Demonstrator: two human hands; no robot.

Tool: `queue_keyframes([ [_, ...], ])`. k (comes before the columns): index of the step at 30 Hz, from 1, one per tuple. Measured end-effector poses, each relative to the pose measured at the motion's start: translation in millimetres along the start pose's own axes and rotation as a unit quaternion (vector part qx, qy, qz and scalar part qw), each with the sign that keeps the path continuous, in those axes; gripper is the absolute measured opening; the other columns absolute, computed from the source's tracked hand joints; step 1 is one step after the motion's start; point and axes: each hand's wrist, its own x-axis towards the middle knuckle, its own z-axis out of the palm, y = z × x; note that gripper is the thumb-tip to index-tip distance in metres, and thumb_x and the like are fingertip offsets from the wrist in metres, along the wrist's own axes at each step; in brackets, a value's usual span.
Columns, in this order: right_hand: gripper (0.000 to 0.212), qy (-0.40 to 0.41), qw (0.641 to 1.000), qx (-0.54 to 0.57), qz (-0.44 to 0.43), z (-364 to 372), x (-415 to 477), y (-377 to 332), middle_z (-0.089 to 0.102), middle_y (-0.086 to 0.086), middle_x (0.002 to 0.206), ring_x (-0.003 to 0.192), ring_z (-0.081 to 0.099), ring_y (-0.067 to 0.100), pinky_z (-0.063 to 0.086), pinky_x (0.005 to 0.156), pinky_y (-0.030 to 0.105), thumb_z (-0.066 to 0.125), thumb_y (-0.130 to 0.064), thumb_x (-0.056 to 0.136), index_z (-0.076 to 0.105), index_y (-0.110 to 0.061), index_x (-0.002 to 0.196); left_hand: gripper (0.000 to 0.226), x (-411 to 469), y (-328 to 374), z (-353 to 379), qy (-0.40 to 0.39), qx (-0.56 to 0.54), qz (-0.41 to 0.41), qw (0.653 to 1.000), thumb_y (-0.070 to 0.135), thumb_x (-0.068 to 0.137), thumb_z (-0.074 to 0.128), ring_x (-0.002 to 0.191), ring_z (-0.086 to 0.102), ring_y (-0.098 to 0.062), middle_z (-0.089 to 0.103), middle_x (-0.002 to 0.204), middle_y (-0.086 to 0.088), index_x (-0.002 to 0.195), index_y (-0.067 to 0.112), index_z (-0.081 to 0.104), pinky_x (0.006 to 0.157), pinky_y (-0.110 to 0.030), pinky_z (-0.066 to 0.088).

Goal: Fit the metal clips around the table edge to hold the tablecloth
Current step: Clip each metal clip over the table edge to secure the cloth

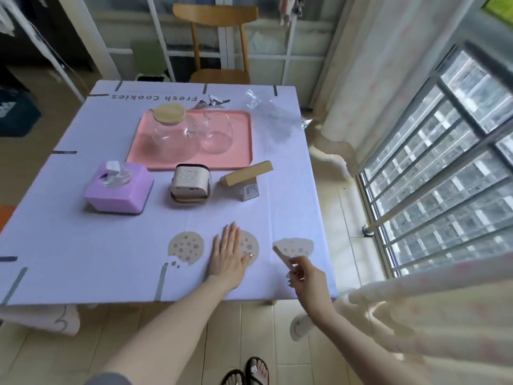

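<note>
With the left hand (227,254) spread flat pinning the lilac cookie-print tablecloth (111,245), the right hand (304,276), pinching a slim pale metal clip (281,254) above the near-right corner, should push it squarely over the table edge (194,300).

Toward the far side, a pink tray (239,160) carrying a clear glass jar (172,138) with a round bamboo lid (170,113) and, just right of it, a clear glass cup (217,134); behind the tray, a torn wrapper (213,101) and crumpled clear plastic packaging (262,105). In front of the tray, left to right, a lilac tissue box (118,193) with a white tissue sticking up, a small beige boxy device (190,183) with a grid of squares on its face, and a tilted wooden block (246,172) with a label below it. Beyond, a wooden chair (219,45); to the right, pale curtains (374,79) and a barred window (444,168).
</note>
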Motion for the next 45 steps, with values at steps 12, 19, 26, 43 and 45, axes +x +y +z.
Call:
queue_keyframes([
  [12,0.025,0.083,0.996,0.013,-0.011,-46,-31,68,0.055,0.000,0.076,0.071,0.056,0.010,0.042,0.061,0.015,0.062,0.010,0.076,0.052,-0.011,0.068,0.062,-19,86,38,0.061,0.013,0.135,0.989,0.036,0.091,0.026,0.141,0.018,-0.021,0.036,0.148,-0.008,0.144,0.003,0.022,0.112,-0.041,0.012],
  [19,0.022,0.035,0.997,-0.036,-0.063,-74,-41,94,0.053,-0.015,0.077,0.072,0.051,0.003,0.040,0.063,0.018,0.072,-0.006,0.072,0.056,-0.020,0.067,0.057,-33,139,50,0.052,0.017,0.202,0.978,0.036,0.100,0.004,0.144,0.014,-0.019,0.014,0.157,-0.002,0.148,0.010,0.019,0.110,-0.042,0.018],
  [26,0.021,0.023,0.997,0.079,-0.012,-68,-41,101,0.063,-0.007,0.072,0.068,0.054,0.011,0.043,0.065,0.028,0.068,-0.019,0.083,0.054,-0.026,0.069,0.058,-33,141,49,0.045,0.043,0.274,0.960,0.044,0.100,0.007,0.143,0.015,-0.019,0.022,0.155,0.000,0.148,0.013,0.021,0.110,-0.041,0.016],
  [43,0.013,0.221,0.918,0.208,-0.254,-3,-22,123,0.059,-0.021,0.064,0.069,0.046,0.007,0.036,0.065,0.014,0.061,-0.029,0.079,0.061,-0.027,0.066,0.073,-24,122,51,0.083,-0.183,0.306,0.931,0.054,0.085,0.044,0.139,0.021,-0.004,0.023,0.152,0.009,0.146,0.021,0.020,0.110,-0.017,0.017],
  [45,0.013,0.242,0.899,0.220,-0.290,-1,-17,127,0.058,-0.020,0.061,0.066,0.046,0.010,0.037,0.066,0.014,0.061,-0.026,0.080,0.062,-0.027,0.067,0.070,-22,122,55,0.134,-0.133,0.345,0.920,0.049,0.089,0.040,0.139,0.017,-0.006,0.021,0.152,0.008,0.146,0.012,0.025,0.114,-0.017,0.008],
])
